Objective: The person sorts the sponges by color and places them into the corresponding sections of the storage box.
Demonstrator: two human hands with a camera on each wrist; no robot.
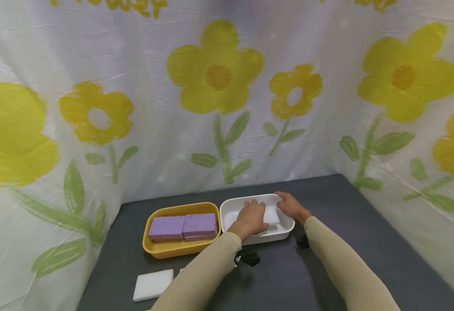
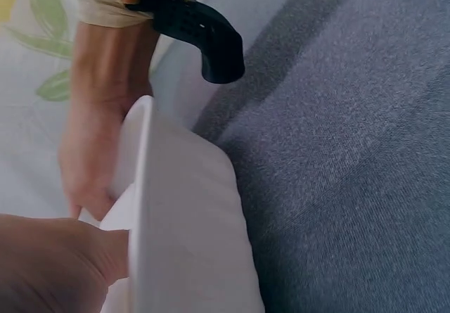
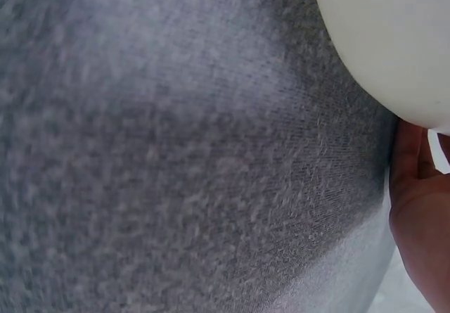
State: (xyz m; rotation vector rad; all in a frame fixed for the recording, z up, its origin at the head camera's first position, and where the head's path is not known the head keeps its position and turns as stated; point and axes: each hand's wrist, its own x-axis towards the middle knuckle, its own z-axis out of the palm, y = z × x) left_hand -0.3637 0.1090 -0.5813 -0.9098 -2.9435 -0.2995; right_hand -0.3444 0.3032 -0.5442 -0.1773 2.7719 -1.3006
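Note:
Inside the white tray (image 1: 275,236), my left hand (image 1: 250,218) grips a white block (image 1: 271,216) that looks like a sponge. Its fingers reach over the far side and its thumb lies on the near side, and the hand hides much of the block. At the tray's right end, my right hand (image 1: 290,207) holds the rim. From the right wrist, the fingers (image 3: 408,155) show against the outside of the tray (image 3: 401,39). The left wrist view has the left thumb (image 2: 112,253) just inside the tray wall (image 2: 190,221).
Left of the white tray stands a yellow tray (image 1: 162,250) holding purple sponge-like blocks (image 1: 199,224). A flat white block (image 1: 153,285) lies on the dark table (image 1: 277,280) nearer to me, with another partly hidden by my left sleeve. A flower-printed curtain (image 1: 153,164) hangs behind the table.

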